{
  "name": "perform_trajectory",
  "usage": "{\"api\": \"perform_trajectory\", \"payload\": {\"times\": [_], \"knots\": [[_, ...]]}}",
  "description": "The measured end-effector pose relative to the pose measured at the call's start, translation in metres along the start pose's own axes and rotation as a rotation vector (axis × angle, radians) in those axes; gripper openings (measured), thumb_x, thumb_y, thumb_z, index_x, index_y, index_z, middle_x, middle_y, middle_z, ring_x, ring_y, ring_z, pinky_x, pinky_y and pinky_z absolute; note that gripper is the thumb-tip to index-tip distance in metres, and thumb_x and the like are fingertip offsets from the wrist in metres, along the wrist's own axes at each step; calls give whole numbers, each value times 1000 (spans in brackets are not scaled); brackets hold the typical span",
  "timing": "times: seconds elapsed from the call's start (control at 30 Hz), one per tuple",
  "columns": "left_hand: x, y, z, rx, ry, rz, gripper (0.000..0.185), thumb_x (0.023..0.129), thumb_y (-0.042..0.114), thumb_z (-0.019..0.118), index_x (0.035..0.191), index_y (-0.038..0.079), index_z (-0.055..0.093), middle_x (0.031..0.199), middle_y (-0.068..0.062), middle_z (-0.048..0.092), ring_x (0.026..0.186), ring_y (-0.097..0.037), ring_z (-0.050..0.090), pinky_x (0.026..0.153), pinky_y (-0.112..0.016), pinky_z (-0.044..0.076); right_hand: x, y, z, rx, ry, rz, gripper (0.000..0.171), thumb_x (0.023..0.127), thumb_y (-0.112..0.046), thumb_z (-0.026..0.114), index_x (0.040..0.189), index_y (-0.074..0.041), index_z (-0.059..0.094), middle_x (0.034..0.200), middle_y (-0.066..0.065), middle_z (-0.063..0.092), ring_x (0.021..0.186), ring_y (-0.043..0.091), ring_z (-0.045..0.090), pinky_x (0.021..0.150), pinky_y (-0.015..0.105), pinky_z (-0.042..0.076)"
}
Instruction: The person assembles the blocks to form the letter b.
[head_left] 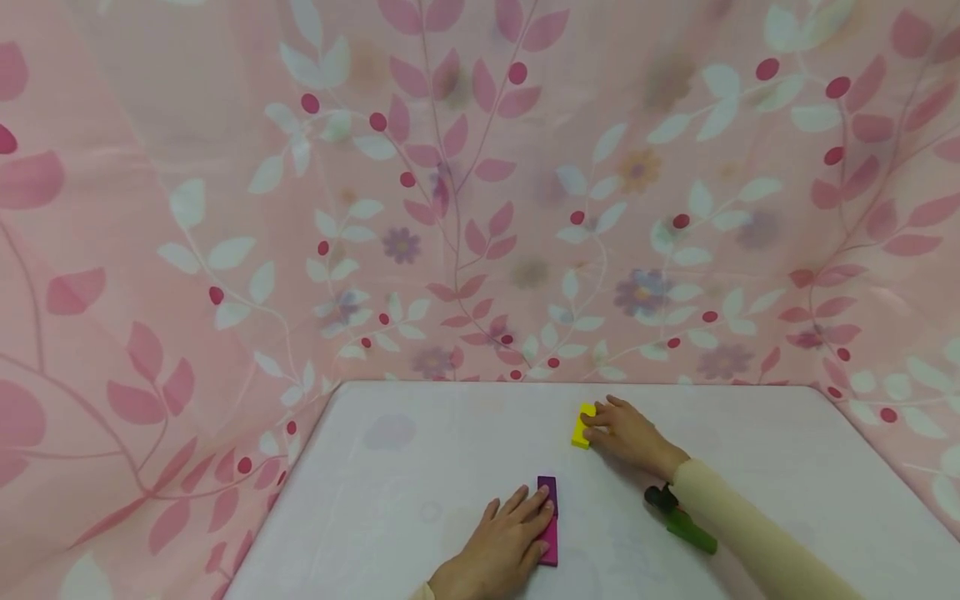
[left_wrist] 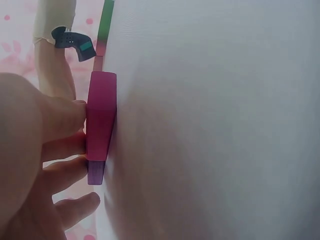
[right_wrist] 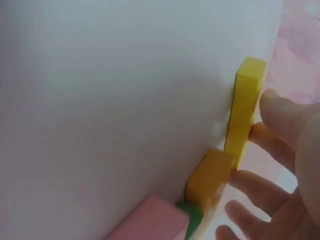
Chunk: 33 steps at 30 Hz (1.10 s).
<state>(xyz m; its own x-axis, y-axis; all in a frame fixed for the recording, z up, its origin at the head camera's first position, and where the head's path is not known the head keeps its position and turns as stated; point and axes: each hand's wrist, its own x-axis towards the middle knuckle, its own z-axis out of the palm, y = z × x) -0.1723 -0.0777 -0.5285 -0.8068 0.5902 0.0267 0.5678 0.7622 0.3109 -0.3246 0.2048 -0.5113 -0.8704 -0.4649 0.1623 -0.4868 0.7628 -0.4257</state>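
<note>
Left hand [head_left: 504,537] rests flat-fingered on the magenta block [head_left: 550,533]; right hand [head_left: 628,435] pinches the yellow block [head_left: 582,426]. Advisable: slide blocks flush along the surface [head_left: 420,467].

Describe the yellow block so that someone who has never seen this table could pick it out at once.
Start at the white table in front of the pink leaf-patterned curtain and look toward its far edge, right of centre. There the right hand touches the yellow block with its fingers. It is the only yellow piece in the head view; the magenta and purple blocks lie nearer, under the left hand.
</note>
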Motion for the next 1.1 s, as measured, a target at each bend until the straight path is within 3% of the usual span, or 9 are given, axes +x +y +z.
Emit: {"api": "perform_trajectory", "payload": {"times": [0.3,0.63,0.7,0.8,0.9,1.0,1.1], "knots": [[1,2,0,-28,-1,-37,50,110,35,56,158,22,53,170,7,40,156,-30,40,113,-67,41,6,-13,11,63,-2,36,37,98,-27,77,129,-6,77,144,27,63,145,52,45,118,70,33],[1,2,1,-8,25,-32,53,108,36,59,158,20,53,169,7,42,158,-31,36,113,-67,41,6,-15,14,38,13,14,35,98,-25,77,129,-7,77,145,27,63,142,54,48,117,70,34],[1,2,0,9,42,-20,53,107,36,60,157,19,54,168,6,44,156,-32,38,113,-62,43,6,-15,15,40,14,12,35,98,-25,77,129,-7,77,145,27,63,142,54,49,117,70,34],[0,3,0,46,82,8,51,106,36,62,153,17,59,165,4,48,141,-28,48,107,-45,47,6,-15,15,46,16,16,35,98,-24,77,129,-7,77,145,26,63,142,54,49,117,70,34],[1,2,-1,73,115,29,49,105,36,65,149,16,63,162,2,53,114,-17,50,88,-28,44,6,-16,17,48,9,25,35,97,-25,78,129,-9,77,146,25,63,143,53,48,117,69,34],[2,2,-2,78,127,38,48,104,36,65,148,17,65,160,3,55,98,-11,43,77,-22,35,7,-16,19,56,-5,26,34,98,-25,78,128,-10,77,148,24,62,144,52,46,118,69,33],[2,2,-2,68,120,36,48,105,37,65,148,17,64,161,3,54,95,-9,41,75,-21,33,7,-18,20,52,-14,12,34,98,-25,77,128,-10,77,148,23,62,144,52,46,118,70,33]]}}
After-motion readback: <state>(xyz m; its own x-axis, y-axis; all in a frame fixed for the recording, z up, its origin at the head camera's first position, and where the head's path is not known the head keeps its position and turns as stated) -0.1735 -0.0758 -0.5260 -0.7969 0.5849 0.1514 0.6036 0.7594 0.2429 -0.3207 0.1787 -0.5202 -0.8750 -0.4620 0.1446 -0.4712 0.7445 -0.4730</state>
